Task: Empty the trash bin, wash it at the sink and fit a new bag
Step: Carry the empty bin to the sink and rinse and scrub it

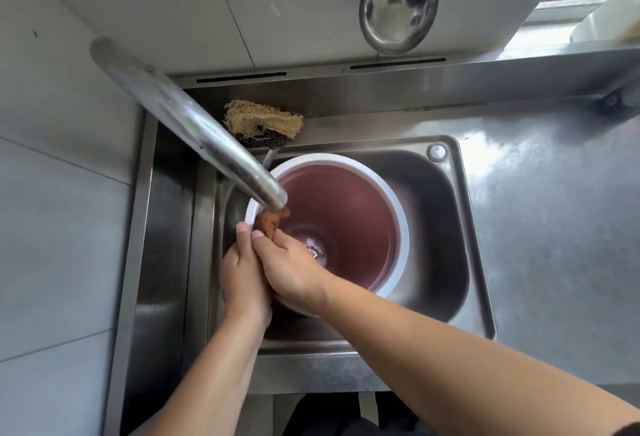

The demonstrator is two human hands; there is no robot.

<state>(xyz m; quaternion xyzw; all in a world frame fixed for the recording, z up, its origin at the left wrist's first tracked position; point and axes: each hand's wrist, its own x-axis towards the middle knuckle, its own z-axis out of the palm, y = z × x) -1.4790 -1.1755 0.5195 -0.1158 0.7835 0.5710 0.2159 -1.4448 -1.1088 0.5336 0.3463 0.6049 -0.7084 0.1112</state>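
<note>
A round trash bin (360, 214) with a white rim and a dark pink ribbed inside stands upright in the steel sink (446, 227). A little water lies at its bottom. Both hands meet over the bin's left rim, right under the tap spout (194, 130). My right hand (291, 266) pinches a small brown scrubbing pad (270, 222) at the spout's mouth. My left hand (242, 273) presses against it from the left, thumb up at the pad; whether it also grips the pad or the rim is hidden.
A tan fibre scrubber (263, 120) on a dark pad lies on the ledge behind the sink. A steel ladle (398, 6) hangs on the wall above. The steel counter (554, 227) stretches right. Tiled wall stands at the left.
</note>
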